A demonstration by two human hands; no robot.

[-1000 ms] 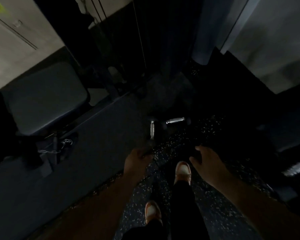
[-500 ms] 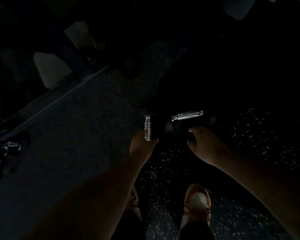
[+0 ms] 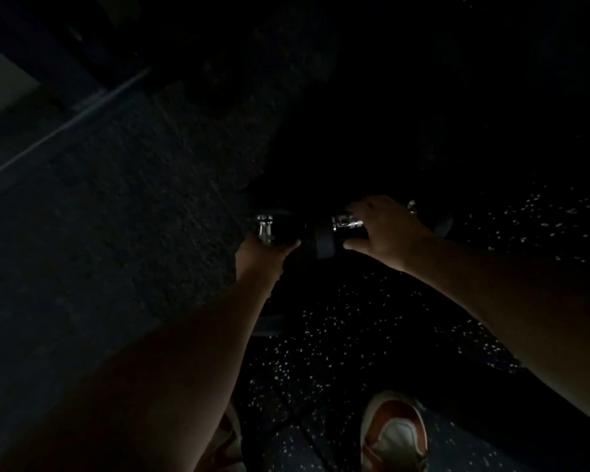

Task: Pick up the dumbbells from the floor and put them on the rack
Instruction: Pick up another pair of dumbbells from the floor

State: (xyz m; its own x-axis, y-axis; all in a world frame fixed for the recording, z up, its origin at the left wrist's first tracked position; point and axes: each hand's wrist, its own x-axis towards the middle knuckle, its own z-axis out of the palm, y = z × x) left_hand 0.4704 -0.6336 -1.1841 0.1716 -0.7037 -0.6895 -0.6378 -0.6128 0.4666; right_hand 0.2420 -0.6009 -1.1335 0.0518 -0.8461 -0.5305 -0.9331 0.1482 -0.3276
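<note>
Glossy chrome dumbbell handles (image 3: pixel 346 222), matt dark heads (image 3: pixel 324 240), speckled rubbery floor (image 3: pixel 321 352).

Chrome-handled black dumbbells (image 3: pixel 324 238), white-speckled black floor (image 3: pixel 338 335), orange-white shoe (image 3: pixel 394 434)

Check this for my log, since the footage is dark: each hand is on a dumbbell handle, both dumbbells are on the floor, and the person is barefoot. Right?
Not quite: the person is not barefoot. The head view shows a shoe on the speckled floor. The rest fits: the left hand is on one dumbbell handle and the right hand on the other dumbbell, both apparently low at the floor.
</note>
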